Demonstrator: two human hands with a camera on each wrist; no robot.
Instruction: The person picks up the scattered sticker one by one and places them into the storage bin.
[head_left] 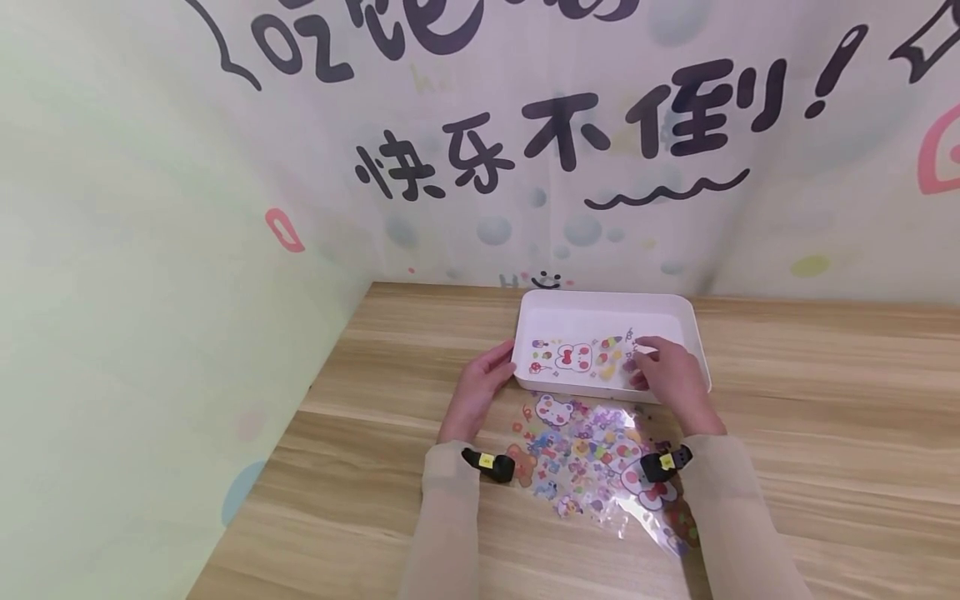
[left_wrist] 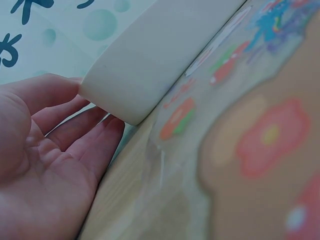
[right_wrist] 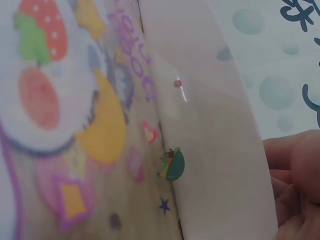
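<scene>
A white tray (head_left: 603, 389) stands at the back of the table. In it lies a clear sticker sheet (head_left: 573, 357) with a rabbit face and small fruit and star prints. My left hand (head_left: 480, 385) is at the tray's front left corner; in the left wrist view its relaxed fingers (left_wrist: 75, 90) touch the corner of the wall. Over the right end of the sheet is my right hand (head_left: 670, 377), inside the tray, thumb and forefinger apart. The right wrist view shows that hand (right_wrist: 300, 190) partly hidden behind the tray's front wall (right_wrist: 210, 125).
A heap of clear sticker sheets (head_left: 577, 467) with bears, rabbits and fruit lies in front of the tray, between the forearms. The wooden table (head_left: 360, 467) meets a printed cloth wall (head_left: 450, 242) right behind the tray. Another pale wall (head_left: 150, 333) stands along the left.
</scene>
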